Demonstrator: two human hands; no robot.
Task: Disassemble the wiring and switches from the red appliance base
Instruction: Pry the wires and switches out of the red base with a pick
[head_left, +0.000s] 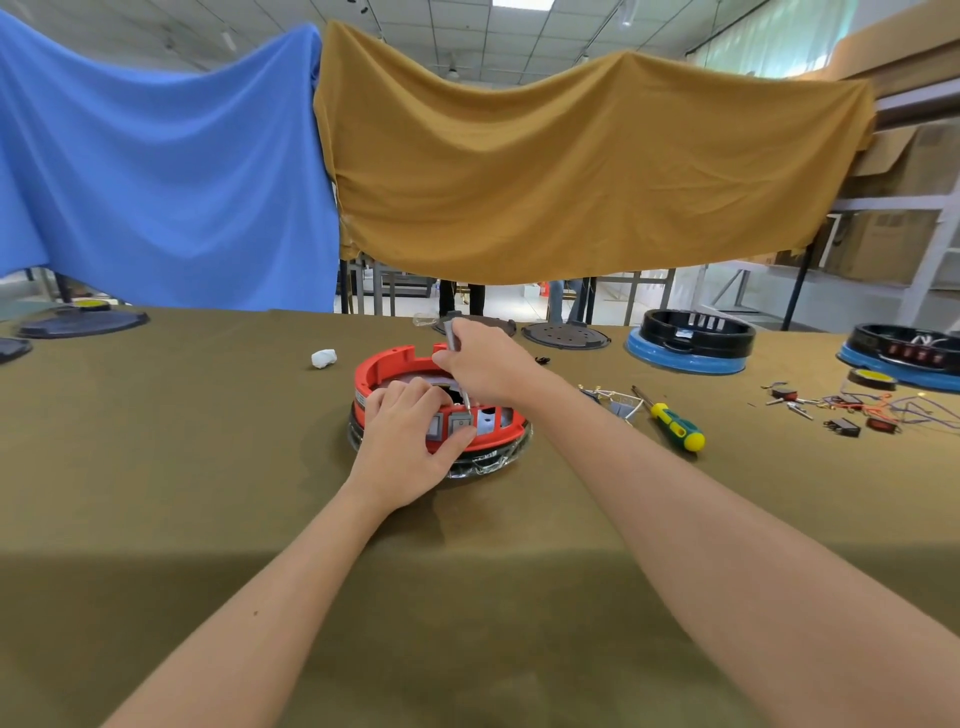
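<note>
From the head view, the round red plastic appliance base (410, 364) sits at the centre of the frame on the olive-cloth-covered table (208, 467), resting on a dark ring wrapped in clear film. Two grey rocker switches (449, 425) are still seated in its near wall.

The step in hand looks like prying a switch free from inside the housing. To do it well, I judge the tool tip should press the switch's retaining clip and not the wire terminals, while the other hand braces the base so it cannot slide, and the switch should be eased outward evenly, not levered hard against the plastic.

The left hand (410, 441) wraps the near wall of the base, fingers curled over the rim and thumb pressed just under the right-hand switch. The right hand (488, 366) is closed round a slim grey metal-shafted tool (460, 374), held steeply, its tip down inside the base behind the switches.

At centre right of the frame lie a yellow-and-green-handled screwdriver (675, 423) and, further right, loose removed switches and coloured wires (857, 413).
</note>
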